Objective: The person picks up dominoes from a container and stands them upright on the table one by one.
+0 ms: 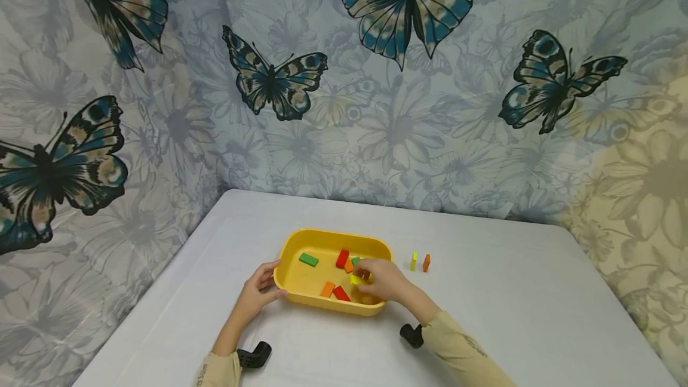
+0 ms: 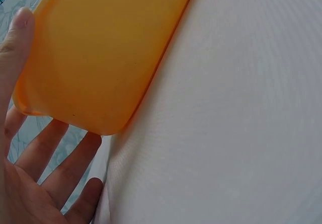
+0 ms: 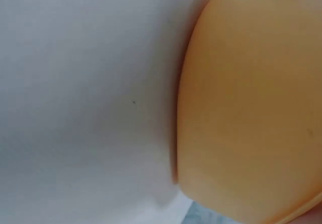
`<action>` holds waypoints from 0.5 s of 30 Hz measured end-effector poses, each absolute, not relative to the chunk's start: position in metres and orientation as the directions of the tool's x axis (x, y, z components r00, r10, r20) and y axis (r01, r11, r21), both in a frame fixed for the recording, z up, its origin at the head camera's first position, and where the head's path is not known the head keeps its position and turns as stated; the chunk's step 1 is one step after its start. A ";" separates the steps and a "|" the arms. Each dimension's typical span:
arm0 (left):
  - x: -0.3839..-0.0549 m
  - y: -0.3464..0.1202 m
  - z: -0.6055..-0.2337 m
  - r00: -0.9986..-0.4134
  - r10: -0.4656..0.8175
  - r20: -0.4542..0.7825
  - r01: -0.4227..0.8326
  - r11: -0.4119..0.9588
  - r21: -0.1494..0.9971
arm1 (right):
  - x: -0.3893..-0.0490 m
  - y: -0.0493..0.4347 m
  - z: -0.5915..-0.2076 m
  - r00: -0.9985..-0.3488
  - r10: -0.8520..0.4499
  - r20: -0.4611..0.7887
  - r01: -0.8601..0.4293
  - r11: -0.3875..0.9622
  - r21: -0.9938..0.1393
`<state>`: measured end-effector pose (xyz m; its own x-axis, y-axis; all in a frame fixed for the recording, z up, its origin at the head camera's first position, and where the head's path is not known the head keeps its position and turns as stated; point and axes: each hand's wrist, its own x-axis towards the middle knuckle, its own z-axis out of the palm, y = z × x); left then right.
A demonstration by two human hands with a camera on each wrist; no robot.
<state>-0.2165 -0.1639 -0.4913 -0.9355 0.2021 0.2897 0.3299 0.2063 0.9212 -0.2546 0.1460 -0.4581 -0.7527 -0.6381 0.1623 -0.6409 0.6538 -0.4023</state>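
A shallow yellow plastic tray (image 1: 333,305) sits on the table with several small blocks inside. At its left end is my left hand (image 1: 257,292), fingers against the end wall and thumb at the near corner; the left wrist view shows these fingers (image 2: 64,177) spread along the tray's edge. My right hand (image 1: 383,279) reaches into the tray's right side, fingers bent down around a yellow block (image 1: 356,279); whether they pinch it is hidden. Near that hand lie a red block (image 1: 342,258), an orange block (image 1: 349,266) and a green block (image 1: 355,261).
Right of the tray, a thin yellow block (image 1: 413,261) and an orange block (image 1: 427,263) stand upright on the white table (image 1: 484,291). Elsewhere in the tray lie a green block (image 1: 309,260), an orange block (image 1: 327,289) and a red block (image 1: 341,294). Butterfly-patterned cloth (image 1: 376,130) hangs behind.
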 end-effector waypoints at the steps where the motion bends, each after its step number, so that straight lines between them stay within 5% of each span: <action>1: -0.217 -0.164 -0.492 -0.937 0.201 0.286 0.327 0.208 0.922 | -0.254 0.147 -0.458 -0.752 -0.633 0.183 -0.641 0.638 -0.427; 15: -0.219 -0.166 -0.494 -0.939 0.211 0.270 0.313 0.204 0.928 | -0.253 0.150 -0.464 -0.795 -0.541 0.274 -0.572 0.519 -0.635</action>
